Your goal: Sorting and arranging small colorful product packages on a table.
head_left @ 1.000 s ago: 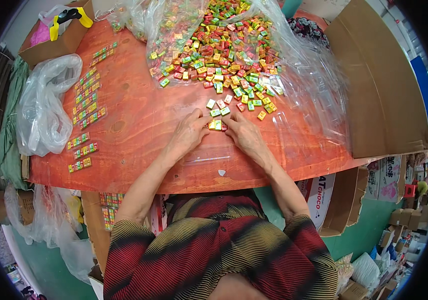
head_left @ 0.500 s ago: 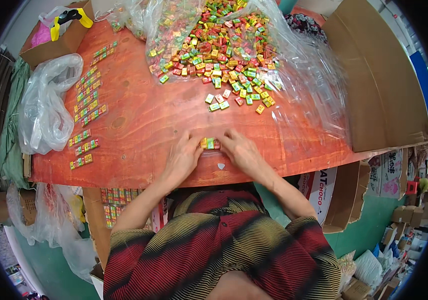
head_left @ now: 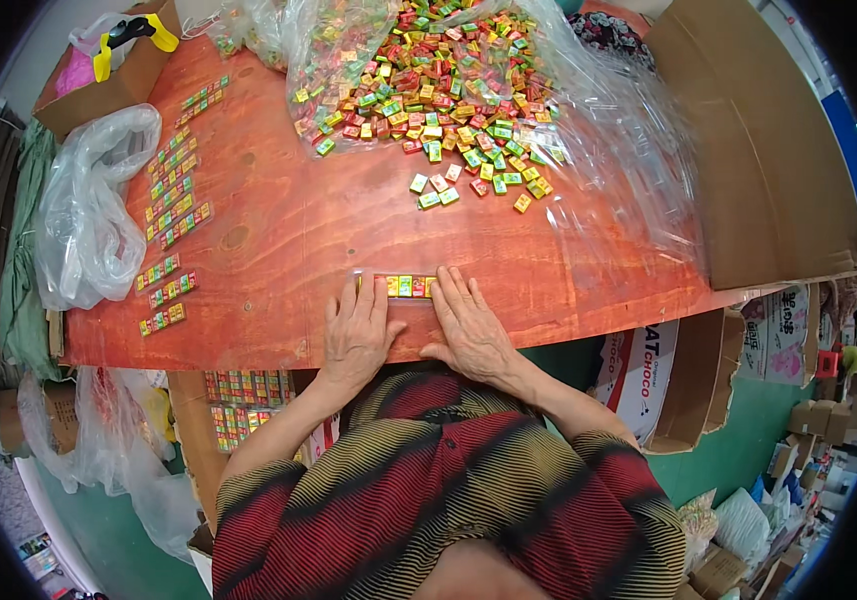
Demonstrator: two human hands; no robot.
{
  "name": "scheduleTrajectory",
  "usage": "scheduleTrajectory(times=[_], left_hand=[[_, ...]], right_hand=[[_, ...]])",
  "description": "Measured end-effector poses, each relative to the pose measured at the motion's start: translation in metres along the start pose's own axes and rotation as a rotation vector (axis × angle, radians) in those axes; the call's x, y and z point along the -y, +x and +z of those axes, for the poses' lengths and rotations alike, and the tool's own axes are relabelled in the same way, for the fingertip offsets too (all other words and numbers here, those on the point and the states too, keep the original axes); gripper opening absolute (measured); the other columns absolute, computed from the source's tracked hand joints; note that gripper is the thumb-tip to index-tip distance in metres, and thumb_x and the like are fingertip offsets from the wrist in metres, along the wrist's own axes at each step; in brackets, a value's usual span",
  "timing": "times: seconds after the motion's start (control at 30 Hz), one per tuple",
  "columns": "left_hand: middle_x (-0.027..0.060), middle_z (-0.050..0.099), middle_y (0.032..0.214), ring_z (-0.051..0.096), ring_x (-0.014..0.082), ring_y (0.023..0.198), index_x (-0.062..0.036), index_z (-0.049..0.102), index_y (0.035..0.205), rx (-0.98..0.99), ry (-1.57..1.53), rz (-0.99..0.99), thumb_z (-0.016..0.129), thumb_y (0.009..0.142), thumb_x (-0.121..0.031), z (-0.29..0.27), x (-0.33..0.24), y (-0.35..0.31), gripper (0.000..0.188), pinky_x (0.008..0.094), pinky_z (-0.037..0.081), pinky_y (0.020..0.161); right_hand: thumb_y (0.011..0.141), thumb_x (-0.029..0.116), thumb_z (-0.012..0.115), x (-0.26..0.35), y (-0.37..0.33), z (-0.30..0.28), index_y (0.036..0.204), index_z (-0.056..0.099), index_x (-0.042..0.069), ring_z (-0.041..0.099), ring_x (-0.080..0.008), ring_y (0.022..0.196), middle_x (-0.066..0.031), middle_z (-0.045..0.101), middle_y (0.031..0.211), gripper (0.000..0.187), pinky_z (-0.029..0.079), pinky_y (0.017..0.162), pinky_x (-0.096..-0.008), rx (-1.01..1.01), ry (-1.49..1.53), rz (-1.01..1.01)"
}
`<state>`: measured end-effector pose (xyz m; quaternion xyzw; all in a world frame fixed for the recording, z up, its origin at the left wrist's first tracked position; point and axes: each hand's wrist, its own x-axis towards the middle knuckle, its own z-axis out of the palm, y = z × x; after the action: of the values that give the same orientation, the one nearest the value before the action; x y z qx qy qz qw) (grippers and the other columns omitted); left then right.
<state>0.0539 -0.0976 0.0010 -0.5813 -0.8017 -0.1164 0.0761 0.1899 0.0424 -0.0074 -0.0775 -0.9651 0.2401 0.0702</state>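
Observation:
A short row of small red, yellow and green boxed sweets [head_left: 405, 287] lies near the table's front edge, in what looks like a clear plastic sleeve. My left hand [head_left: 355, 335] lies flat over its left end, fingers stretched forward. On the opposite end rests my right hand [head_left: 472, 328], open too, with the fingers straight and the thumb out to the side. Both sets of fingers cover the ends of the row, so its full length is hidden. Beyond the hands, several loose boxed sweets [head_left: 438, 183] are scattered in front of a large heap [head_left: 448, 75].
Clear plastic sheeting [head_left: 620, 150] spreads around the heap. Short packed strips [head_left: 170, 268] line the left side of the red table [head_left: 278, 225], beside a crumpled clear bag [head_left: 98, 215]. A tall cardboard box [head_left: 763, 150] stands right; a carton of packed strips [head_left: 248, 388] sits below the edge.
My fingers have gone from pinching a small bunch of boxes at its ends to lying flat. The boxes now form a longer row on the table, slightly further left.

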Motion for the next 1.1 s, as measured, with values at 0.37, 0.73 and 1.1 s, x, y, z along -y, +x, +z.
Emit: scheduleTrajectory(times=[0.37,0.73,1.1], left_hand=[[0.0223,0.026,0.138,0.021,0.0419,0.128,0.0000,0.033,0.131,0.175,-0.138,-0.108,0.061,0.076,-0.036,0.003,-0.010,-0.003,0.072,0.0539,0.019,0.102],[0.0159,0.028,0.139,0.022,0.0358,0.130,-0.0075,0.034,0.133,0.221,-0.115,-0.034,0.060,0.077,-0.036,0.010,0.003,0.022,0.068,0.0539,0.018,0.103],[0.0182,0.031,0.137,0.024,0.0360,0.129,-0.0045,0.035,0.132,-0.022,0.021,-0.174,0.056,0.080,-0.028,0.006,0.031,0.022,0.060,0.0550,0.018,0.101]], right_hand=[[0.074,0.047,0.058,0.007,0.001,0.004,0.129,0.029,-0.008,0.021,-0.0403,0.129,-0.0246,0.025,0.138,0.083,0.017,0.101,-0.0588,-0.026,-0.156,0.096],[0.077,0.011,0.055,-0.070,-0.016,-0.035,0.116,0.046,0.000,0.043,-0.0349,0.110,-0.0196,0.047,0.117,0.042,0.034,0.090,-0.0459,-0.587,-0.412,0.402],[0.076,0.006,0.058,-0.035,-0.007,-0.012,0.104,0.056,0.003,0.047,-0.0319,0.108,-0.0139,0.053,0.109,0.028,0.036,0.091,-0.0431,-0.459,-0.014,0.042]])
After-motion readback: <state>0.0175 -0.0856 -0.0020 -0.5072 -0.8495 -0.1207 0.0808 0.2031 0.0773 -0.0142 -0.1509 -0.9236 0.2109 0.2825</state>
